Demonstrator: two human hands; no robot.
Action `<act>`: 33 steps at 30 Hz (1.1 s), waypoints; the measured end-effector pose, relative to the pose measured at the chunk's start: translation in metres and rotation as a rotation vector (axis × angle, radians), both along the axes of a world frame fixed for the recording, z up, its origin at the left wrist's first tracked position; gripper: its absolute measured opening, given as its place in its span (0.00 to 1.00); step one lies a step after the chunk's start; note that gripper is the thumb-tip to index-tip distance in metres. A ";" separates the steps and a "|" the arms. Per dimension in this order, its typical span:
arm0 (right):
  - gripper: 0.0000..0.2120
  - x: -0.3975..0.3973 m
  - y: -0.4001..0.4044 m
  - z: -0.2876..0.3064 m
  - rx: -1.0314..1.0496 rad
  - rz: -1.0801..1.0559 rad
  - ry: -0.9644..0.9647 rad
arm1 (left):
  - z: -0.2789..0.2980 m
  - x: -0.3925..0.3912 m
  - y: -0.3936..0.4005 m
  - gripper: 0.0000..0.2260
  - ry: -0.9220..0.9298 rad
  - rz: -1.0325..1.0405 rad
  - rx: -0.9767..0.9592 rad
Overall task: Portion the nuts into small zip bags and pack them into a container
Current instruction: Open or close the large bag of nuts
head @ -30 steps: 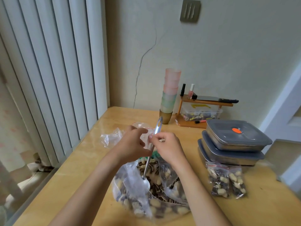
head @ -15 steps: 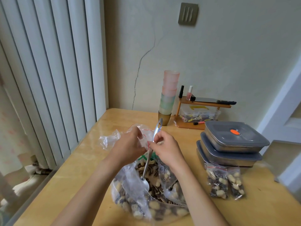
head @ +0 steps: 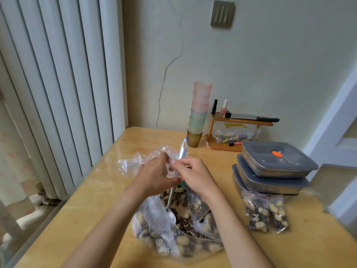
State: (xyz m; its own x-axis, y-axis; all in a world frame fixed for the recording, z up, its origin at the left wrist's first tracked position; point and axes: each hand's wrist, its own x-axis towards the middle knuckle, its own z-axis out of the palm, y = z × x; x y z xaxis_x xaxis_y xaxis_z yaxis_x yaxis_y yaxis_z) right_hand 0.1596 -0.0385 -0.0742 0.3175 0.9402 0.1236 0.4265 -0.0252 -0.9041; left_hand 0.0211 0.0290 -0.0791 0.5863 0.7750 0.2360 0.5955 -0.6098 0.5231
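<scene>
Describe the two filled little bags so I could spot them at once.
Find the stack of grey-lidded containers on the right of the wooden table. Right in front of it lie two small zip bags side by side. Unlike the big open bag under the hands, they are closed, with red strips.

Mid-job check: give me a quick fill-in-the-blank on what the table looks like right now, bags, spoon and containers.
1. The lidded containers at the right are stacked ____ high.
2. ____ filled small zip bags lie in front of that stack.
3. The spoon stands with its bowl down in the big bag of ____.
4. Left hand and right hand both pinch an empty small ____.

Missing words: three; Two; nuts; zip bag
</scene>
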 end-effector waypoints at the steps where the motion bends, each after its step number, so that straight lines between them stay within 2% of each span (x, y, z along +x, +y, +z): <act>1: 0.15 0.000 0.000 0.000 0.003 -0.007 -0.007 | 0.000 0.001 -0.001 0.23 0.000 0.011 0.018; 5: 0.15 0.001 -0.002 0.000 0.002 -0.018 -0.012 | 0.000 0.002 0.000 0.21 -0.010 0.026 0.046; 9: 0.23 -0.002 -0.003 0.002 0.003 -0.060 0.012 | -0.001 0.002 0.001 0.21 -0.009 0.032 0.054; 12: 0.19 0.000 0.000 0.000 -0.008 -0.074 0.048 | 0.000 0.002 0.002 0.19 -0.038 0.039 0.063; 15: 0.17 0.003 -0.001 -0.001 -0.035 -0.046 0.006 | 0.001 0.000 0.006 0.18 -0.057 0.024 0.066; 21: 0.11 0.001 -0.005 0.000 0.001 0.031 0.004 | -0.002 -0.002 0.008 0.21 -0.019 -0.059 0.106; 23: 0.13 0.000 -0.006 0.003 0.004 0.023 0.004 | -0.004 -0.001 0.009 0.19 -0.018 -0.052 0.138; 26: 0.22 0.003 -0.005 0.001 -0.028 -0.009 -0.018 | -0.005 -0.001 0.013 0.14 -0.023 -0.024 0.177; 28: 0.23 0.005 -0.003 -0.001 -0.047 -0.015 -0.021 | -0.005 -0.003 0.014 0.14 -0.023 -0.012 0.157; 30: 0.20 0.004 -0.003 -0.002 -0.050 0.002 -0.014 | -0.004 -0.003 0.013 0.13 -0.023 -0.033 0.107; 33: 0.11 0.003 -0.004 0.000 -0.020 0.030 -0.007 | -0.004 -0.001 0.009 0.15 -0.042 -0.085 0.047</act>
